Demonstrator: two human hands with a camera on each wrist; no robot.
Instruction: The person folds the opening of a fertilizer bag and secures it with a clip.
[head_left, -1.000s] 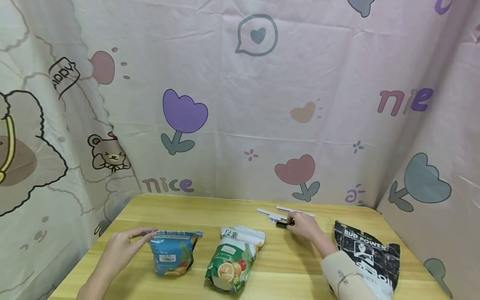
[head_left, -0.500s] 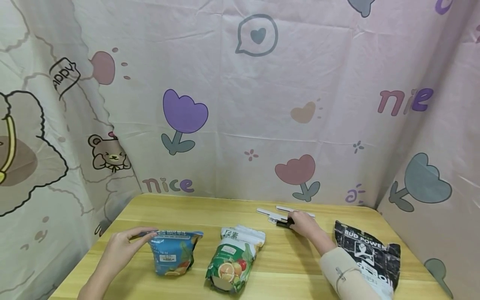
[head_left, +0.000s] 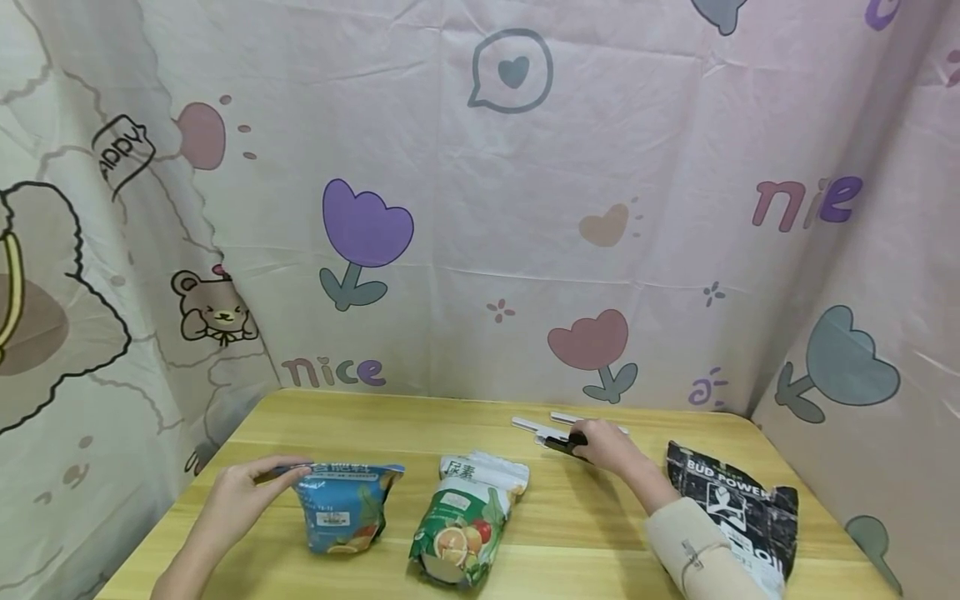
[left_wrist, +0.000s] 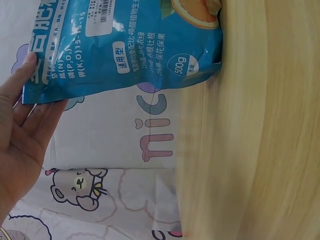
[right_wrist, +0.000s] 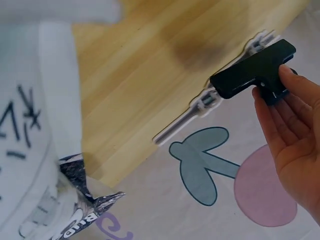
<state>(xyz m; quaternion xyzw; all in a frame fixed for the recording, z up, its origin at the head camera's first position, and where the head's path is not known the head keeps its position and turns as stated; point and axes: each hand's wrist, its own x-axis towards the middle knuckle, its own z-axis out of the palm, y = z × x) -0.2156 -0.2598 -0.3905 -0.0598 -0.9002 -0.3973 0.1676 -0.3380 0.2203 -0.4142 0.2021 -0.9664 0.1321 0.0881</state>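
Note:
My left hand (head_left: 236, 500) pinches the top left corner of a blue fertilizer bag (head_left: 337, 510) that stands upright on the table. In the left wrist view the thumb (left_wrist: 22, 72) lies on the front of the bag, with the fingers behind it. Toward the back of the table, my right hand (head_left: 609, 448) pinches a black bulldog clip (right_wrist: 250, 70) by its handles. Its wide jaw edge faces away from the palm, and its handles are partly hidden by the thumb. White clips (head_left: 528, 424) lie just behind the black one.
A green and white fertilizer bag (head_left: 457, 529) leans back in the middle of the wooden table (head_left: 420, 425). On the right, a black "BUD POWER" bag (head_left: 735, 508) lies beside my right forearm. A patterned cloth (head_left: 450, 208) hangs behind the table.
The black clip has risen and turned slightly in my right hand, and more of it shows. My left hand keeps its hold on the blue bag.

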